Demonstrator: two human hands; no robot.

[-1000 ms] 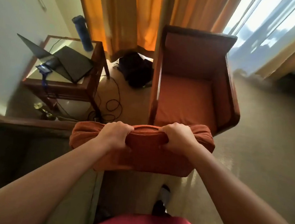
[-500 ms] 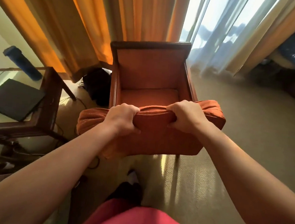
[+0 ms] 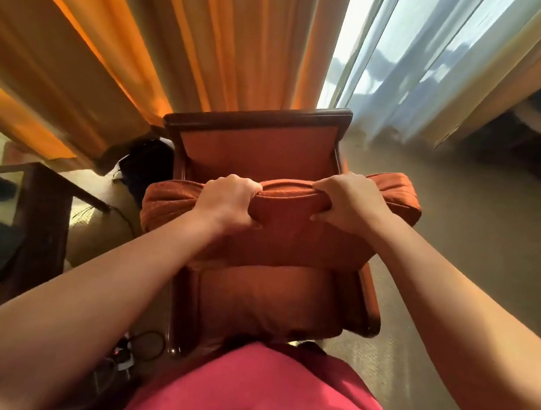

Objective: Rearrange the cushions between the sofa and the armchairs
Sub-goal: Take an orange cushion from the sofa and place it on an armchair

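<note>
Rust-orange cushion (image 3: 292,236) in my grip, held above armchair (image 3: 267,152) seat. Fabric bunched along top edge where left hand (image 3: 230,203) and right hand (image 3: 348,201) clamp it; ends bulge outward past each hand. Cushion roughly level, long side across chair, right end slightly higher. Below my hands, armchair: same orange upholstery, dark wood frame, back rail beyond my knuckles, seat pad (image 3: 267,299) in place under cushion, nearer me. Cushion overhangs both armrests; I cannot tell whether it touches them.
</note>
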